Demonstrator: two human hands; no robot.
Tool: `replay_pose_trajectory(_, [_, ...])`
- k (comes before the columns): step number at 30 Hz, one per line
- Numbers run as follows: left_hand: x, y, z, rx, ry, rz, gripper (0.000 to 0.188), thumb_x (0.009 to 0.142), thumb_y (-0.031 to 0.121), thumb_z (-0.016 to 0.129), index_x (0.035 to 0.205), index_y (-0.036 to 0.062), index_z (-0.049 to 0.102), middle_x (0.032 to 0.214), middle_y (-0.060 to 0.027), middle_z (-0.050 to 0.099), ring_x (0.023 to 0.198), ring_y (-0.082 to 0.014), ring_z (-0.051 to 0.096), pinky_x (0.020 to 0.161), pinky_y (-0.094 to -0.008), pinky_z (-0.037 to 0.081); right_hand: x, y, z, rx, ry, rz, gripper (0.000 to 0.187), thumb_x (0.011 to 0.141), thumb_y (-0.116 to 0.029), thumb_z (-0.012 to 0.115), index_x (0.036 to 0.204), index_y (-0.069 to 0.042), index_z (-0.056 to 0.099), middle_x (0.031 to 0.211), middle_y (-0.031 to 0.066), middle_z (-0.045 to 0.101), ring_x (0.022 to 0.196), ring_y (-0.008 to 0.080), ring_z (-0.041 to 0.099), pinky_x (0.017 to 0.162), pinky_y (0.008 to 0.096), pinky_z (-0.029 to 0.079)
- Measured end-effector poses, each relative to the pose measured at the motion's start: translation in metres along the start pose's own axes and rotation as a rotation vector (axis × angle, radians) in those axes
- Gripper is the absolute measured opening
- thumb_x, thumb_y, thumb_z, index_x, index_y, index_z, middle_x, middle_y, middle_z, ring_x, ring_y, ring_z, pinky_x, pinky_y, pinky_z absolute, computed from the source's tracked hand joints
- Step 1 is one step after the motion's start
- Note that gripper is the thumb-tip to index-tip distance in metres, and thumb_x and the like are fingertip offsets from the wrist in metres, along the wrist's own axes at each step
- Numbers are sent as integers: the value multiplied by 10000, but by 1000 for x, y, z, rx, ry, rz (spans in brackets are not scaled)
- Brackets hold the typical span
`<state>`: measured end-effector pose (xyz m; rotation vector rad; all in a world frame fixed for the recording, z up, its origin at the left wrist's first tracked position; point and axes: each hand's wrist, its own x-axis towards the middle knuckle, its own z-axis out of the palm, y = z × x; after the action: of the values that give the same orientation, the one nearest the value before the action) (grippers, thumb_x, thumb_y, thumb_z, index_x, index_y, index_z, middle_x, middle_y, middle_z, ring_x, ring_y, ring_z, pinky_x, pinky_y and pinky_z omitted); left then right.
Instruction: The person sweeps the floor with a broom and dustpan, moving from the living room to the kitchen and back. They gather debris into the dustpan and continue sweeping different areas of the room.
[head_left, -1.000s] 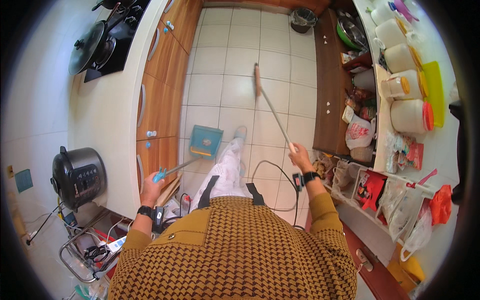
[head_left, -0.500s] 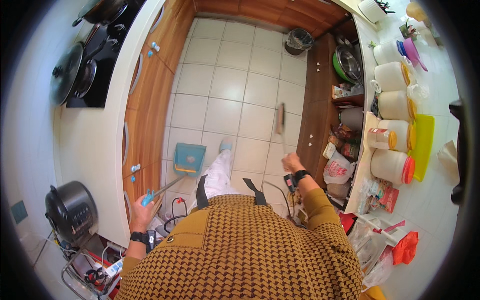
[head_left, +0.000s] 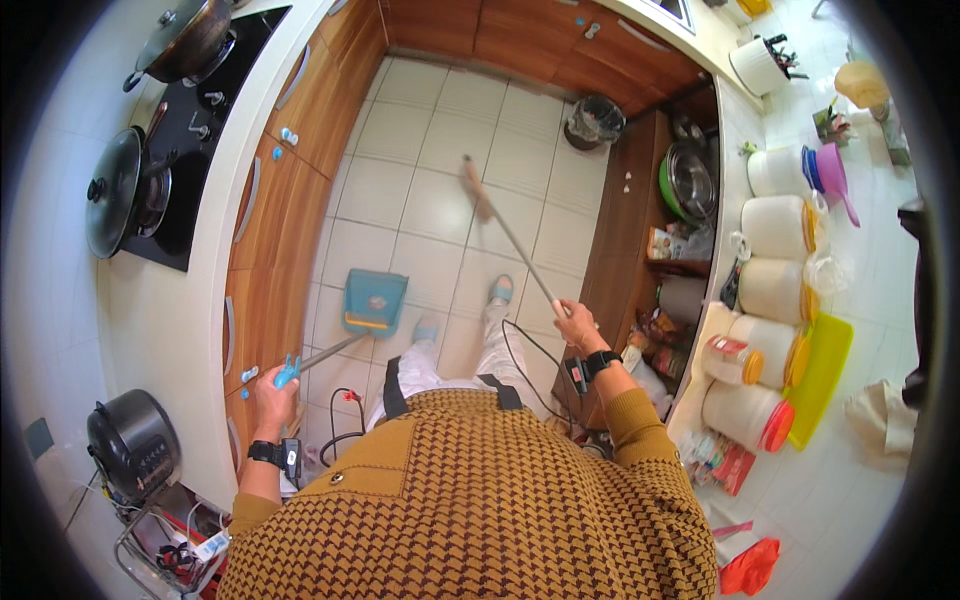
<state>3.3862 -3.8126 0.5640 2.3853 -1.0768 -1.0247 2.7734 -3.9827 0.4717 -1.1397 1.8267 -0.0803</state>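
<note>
- Pale tiled floor (head_left: 425, 200) lies under the blue dustpan (head_left: 376, 294), with wooden cabinets (head_left: 287, 180) to its left.
- Left hand (head_left: 275, 403), nearer than the dustpan: fingers wrapped around its handle.
- Right hand (head_left: 578, 328), right of the dustpan: fingers gripping the broom (head_left: 521, 256).
- Broom head (head_left: 477, 190): beyond the dustpan, rightward.

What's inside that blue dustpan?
A small pale patch shows inside the blue dustpan; sticker or debris, I can't tell. The surface beneath the patch is covered, so unseen.

dustpan (head_left: 374, 300): blue, long-handled | broom (head_left: 512, 240): grey pole slanted, brownish head | both apparently touching tiled floor (head_left: 432, 205)
</note>
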Motion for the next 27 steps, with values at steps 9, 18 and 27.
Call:
replay_pose_trajectory(9, [6,55,88,30,123,-10,394,730,82,723,1105,-33,684,967,-211,716,905,-311,700,823,-381,525,138,10,-147,-256,208,171,218,825,-137,624,983,-3,691,939,224,710,867,356,706,706,450,557])
replay_pose_trajectory(18, [10,112,126,19,207,-141,379,700,54,713,1067,-37,688,932,-228,704,878,-330,693,807,-383,523,238,-76,-94,-1085,-345,-504,157,790,-106,596,814,-37,735,946,213,717,858,322,704,717,381,551])
replay_pose_trajectory(27, [31,122,128,-154,259,-245,323,728,40,676,1043,-34,679,847,-179,700,734,-260,641,725,-357,511,267,-216,-130,-379,-413,-236,340,878,-261,612,1126,-38,676,777,200,681,563,260,664,586,377,555])
